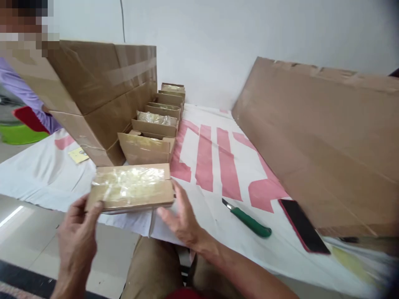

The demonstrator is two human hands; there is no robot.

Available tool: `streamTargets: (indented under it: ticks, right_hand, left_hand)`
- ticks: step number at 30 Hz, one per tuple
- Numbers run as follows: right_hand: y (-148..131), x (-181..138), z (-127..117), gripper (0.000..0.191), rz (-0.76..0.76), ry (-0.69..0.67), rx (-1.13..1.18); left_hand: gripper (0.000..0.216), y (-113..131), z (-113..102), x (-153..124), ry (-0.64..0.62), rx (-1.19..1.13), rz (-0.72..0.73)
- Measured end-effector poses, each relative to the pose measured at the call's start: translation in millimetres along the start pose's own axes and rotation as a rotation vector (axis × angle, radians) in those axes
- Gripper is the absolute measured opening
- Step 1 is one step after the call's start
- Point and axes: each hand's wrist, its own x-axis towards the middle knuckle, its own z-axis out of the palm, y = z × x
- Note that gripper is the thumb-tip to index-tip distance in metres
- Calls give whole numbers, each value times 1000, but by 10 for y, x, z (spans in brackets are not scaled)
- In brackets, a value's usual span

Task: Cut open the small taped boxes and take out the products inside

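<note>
A flat cardboard box (132, 189), its top covered with shiny clear tape, is held level over the front edge of the table. My left hand (79, 228) grips its near left corner, thumb on top and fingers underneath. At the right end, my right hand (182, 214) is closed around the box's short side, with the thumb along the near edge. Just beyond the box stands an open small carton (146, 147), first in a row of similar cartons. To the right of my right hand lies a green-handled utility knife (251, 222), its blade pointing up and left.
Large taped cardboard boxes (106, 79) are stacked at left. A big cardboard sheet (324, 145) leans at right, near a phone (304, 226). A white cloth with pink shapes (230, 164) covers the table. Another person's purple sleeve (25, 91) shows behind the stack.
</note>
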Motion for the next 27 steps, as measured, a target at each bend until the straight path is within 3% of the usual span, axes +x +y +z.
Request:
streamTargets:
  ticks: [3,6,8,11,16,20,24,27]
  right_hand:
    - [72,-418,-722,66,168,142,-58]
    - [225,-847,-1204,61,310,279,-93]
    - [344,-1061,-1416,57,343,282,-86]
    - [539,-1212,-1703,45,265,171,-127]
    - [1011,-1214,-2112,36,111,189,-701]
    - [1319,-1253,-2127,40,110,17,-973]
    - [1375,-1276,-2115,37,110,-36,-924]
    - [1260,-1251,-2290,35,181,19,-728]
  left_hand:
    - [65,-165,391,-542,-373,-40,38]
    - [62,-240,649,-965,-553,1,136]
    - [57,-234,728,-1131,-571,36,193]
    - [55,-194,743,-1224,-557,61,209]
    - [52,-142,726,-1197,-497,44,183]
    - [47,-122,858,-1111,-464,-8,255]
    - [39,-170,1036,-994,-546,-97,461]
    - [34,-249,1106,-941,-583,-119,569]
